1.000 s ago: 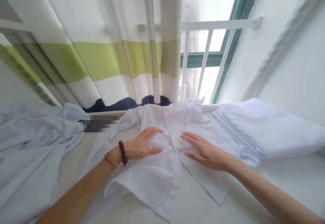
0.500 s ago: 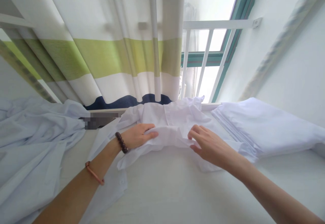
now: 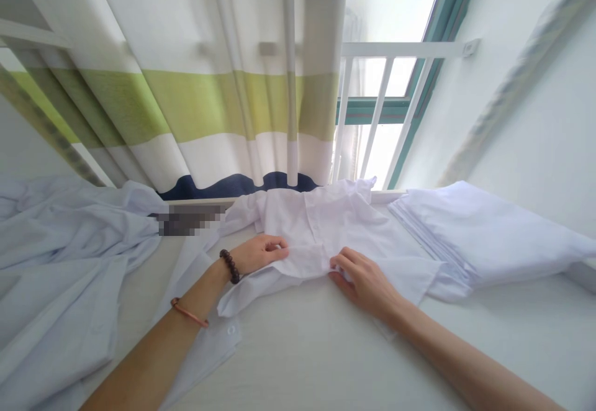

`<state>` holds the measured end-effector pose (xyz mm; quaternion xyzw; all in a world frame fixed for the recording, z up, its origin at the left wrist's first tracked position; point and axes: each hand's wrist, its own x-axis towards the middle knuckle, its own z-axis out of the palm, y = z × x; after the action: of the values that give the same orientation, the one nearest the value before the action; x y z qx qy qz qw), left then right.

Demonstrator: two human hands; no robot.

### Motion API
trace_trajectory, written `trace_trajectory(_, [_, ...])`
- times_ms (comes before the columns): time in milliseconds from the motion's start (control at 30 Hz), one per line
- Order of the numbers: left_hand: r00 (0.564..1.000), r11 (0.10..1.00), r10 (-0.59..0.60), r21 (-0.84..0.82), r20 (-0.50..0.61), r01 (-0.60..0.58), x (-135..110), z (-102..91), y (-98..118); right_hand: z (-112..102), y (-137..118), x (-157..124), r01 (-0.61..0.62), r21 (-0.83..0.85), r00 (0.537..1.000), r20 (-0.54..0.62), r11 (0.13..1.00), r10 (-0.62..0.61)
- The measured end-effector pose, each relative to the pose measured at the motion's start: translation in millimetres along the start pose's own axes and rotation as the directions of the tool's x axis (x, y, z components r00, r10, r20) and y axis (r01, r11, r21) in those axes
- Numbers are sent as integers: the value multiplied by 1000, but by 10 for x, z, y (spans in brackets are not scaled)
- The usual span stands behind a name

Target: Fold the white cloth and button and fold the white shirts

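A white shirt (image 3: pixel 335 225) lies spread in front of me, with a folded-over band of cloth along its near edge. My left hand (image 3: pixel 261 252), wearing a dark bead bracelet and a copper-coloured bangle, is closed with thumb and fingers on the left part of that fold. At the fold's right end my right hand (image 3: pixel 358 277) pinches the cloth between thumb and fingertips. Part of the shirt reaches out to the right beneath my right wrist. To the left, a loose white flap with a button (image 3: pixel 231 330) lies partly under my left forearm.
Crumpled white garments (image 3: pixel 60 274) are heaped at the left. A folded stack of white cloth (image 3: pixel 484 231) sits at the right by the wall. Behind stand white rails (image 3: pixel 400 49) and a striped curtain (image 3: pixel 205 103). A dark blurred-out object (image 3: pixel 190 220) lies at the back left.
My right hand has moved left and slightly nearer, and its fingertips have closed on the fold. The folded band now lies flatter. My left hand has shifted only a little.
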<state>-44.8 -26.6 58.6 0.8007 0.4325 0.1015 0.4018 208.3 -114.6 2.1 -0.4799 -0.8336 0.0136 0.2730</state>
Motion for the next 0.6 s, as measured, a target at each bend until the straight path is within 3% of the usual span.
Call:
trace_trajectory(233, [956,997,-63,32,-286,75,103,29,-144,-41,-18,-59,334,-59,942,-2,941,-335])
trace_trajectory(300, [945,994,-48,74,-323,76,110,46,-143,-56,-43,-68,361,-65,932,16,930,-361])
trace_trajectory(400, [931,983,47,180,-363,20,-10,-14,26,-76,-73,-64,333,-43,942,62,942,-330])
trace_trajectory(433, [937,976,85,219,-339,-9,-82,-52,112,-78,-77,-59,311,-38,948,79,950,-307])
trace_trajectory(500, [986,945,136,313,-99,-99,-243,-125,272,-70,-74,-49,273,-47,958,101,961,-268])
trace_trajectory(533, [993,937,117,328,28,-120,-317,-148,327,-62,-69,-44,261,-60,962,98,963,-255])
trace_trajectory(600, [990,920,56,378,132,-103,-418,-157,362,-50,-57,-37,249,-86,967,80,965,-243])
